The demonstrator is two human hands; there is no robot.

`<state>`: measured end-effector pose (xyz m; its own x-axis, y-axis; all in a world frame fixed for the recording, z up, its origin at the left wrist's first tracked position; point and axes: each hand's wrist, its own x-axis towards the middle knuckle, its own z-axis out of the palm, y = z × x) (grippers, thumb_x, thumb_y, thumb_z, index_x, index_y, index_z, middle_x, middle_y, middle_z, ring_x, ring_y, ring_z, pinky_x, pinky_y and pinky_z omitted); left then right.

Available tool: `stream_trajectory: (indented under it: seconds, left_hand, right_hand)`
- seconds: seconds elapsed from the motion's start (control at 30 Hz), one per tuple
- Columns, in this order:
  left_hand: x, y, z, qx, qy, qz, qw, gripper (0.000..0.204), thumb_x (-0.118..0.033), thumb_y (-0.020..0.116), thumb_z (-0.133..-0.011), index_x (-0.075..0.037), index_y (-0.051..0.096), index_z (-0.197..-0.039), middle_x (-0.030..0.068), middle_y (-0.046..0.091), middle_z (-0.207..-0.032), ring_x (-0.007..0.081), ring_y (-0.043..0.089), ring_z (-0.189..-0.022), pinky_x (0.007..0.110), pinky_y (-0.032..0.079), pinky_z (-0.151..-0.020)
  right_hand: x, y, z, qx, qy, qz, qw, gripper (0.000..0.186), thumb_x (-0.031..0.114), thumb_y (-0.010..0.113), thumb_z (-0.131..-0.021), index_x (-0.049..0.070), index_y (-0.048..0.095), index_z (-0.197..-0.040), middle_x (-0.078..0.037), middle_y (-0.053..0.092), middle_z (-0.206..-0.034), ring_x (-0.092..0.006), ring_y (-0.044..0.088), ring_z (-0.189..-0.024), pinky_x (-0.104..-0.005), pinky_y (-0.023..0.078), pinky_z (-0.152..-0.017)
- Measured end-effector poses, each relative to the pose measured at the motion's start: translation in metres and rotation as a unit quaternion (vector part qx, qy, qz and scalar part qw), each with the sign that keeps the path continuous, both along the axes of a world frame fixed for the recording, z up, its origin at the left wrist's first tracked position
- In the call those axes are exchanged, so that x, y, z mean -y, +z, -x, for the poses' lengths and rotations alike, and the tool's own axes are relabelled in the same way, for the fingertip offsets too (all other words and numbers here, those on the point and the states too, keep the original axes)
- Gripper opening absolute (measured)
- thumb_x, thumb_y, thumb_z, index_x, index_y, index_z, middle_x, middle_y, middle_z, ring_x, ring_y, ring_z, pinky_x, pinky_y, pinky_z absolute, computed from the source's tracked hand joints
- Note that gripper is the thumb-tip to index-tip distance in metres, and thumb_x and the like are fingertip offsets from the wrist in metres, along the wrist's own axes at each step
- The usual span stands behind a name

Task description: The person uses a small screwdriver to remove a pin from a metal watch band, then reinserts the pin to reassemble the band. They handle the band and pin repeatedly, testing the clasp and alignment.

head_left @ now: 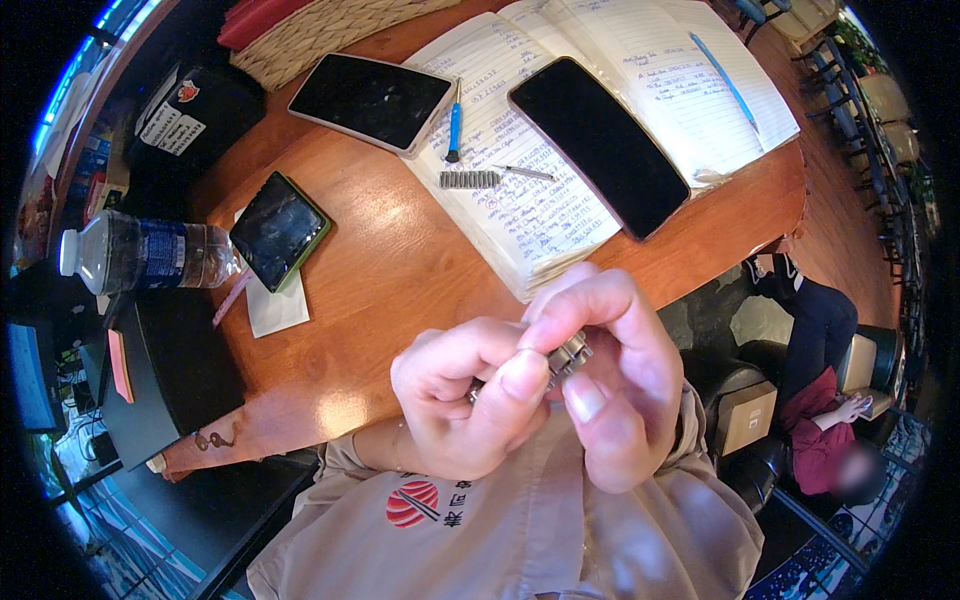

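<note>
Both of my hands are raised close under the camera, above the near edge of a wooden table (390,270). My left hand (465,400) and my right hand (610,375) pinch one small silver metal link piece (568,356) between thumbs and fingertips. Most of that piece is hidden by my fingers. A short strip of similar metal links (470,179) lies on an open notebook (560,120) farther back, beside a thin metal pin tool (528,173) and a small blue-handled tool (454,125).
A large black phone (598,145) lies on the notebook, and a blue pen (725,80) too. A tablet (372,100), a green-cased phone (278,230), a water bottle (140,255) and a woven basket (320,35) sit left. A person (825,420) sits lower right.
</note>
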<state>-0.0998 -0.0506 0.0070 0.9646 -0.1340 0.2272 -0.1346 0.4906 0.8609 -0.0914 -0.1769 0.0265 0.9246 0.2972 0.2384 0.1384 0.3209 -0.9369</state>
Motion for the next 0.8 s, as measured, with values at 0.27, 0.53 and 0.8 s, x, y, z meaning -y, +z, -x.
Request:
stream_trajectory:
  seconds: [0.27, 0.53, 0.8]
  left_hand:
    - [-0.007, 0.003, -0.006, -0.109, -0.128, 0.115, 0.979, 0.021, -0.015, 0.041, -0.096, 0.002, 0.053, -0.09, 0.0089, 0.057, -0.078, 0.0032, 0.041, -0.049, 0.017, 0.032, -0.045]
    - [-0.005, 0.013, -0.014, -0.13, -0.068, -0.068, 0.987, 0.025, -0.002, 0.055, -0.087, 0.004, 0.049, -0.11, 0.0028, 0.056, -0.088, 0.0032, 0.05, -0.075, 0.017, 0.041, -0.061]
    - [-0.02, -0.006, -0.044, -0.154, 0.092, -0.239, 0.954, 0.017, -0.014, 0.048, -0.093, 0.001, 0.054, -0.1, 0.0038, 0.055, -0.073, 0.0078, 0.054, -0.064, 0.02, 0.046, -0.054]
  right_hand:
    - [0.017, 0.003, -0.011, 0.006, 0.024, 0.07, 0.997, 0.029, 0.011, 0.048, -0.09, -0.009, 0.048, -0.11, -0.011, 0.052, -0.094, -0.0099, 0.051, -0.077, -0.0216, 0.042, -0.071]
    - [0.01, -0.008, -0.021, 0.027, -0.166, 0.16, 0.973, 0.015, 0.004, 0.055, -0.087, -0.001, 0.057, -0.101, -0.005, 0.06, -0.076, -0.0064, 0.053, -0.059, -0.019, 0.042, -0.054]
    - [0.006, -0.024, -0.057, -0.021, -0.099, 0.299, 0.949, 0.01, 0.005, 0.06, -0.085, -0.004, 0.059, -0.087, -0.006, 0.062, -0.066, -0.003, 0.054, -0.055, -0.0175, 0.039, -0.045]
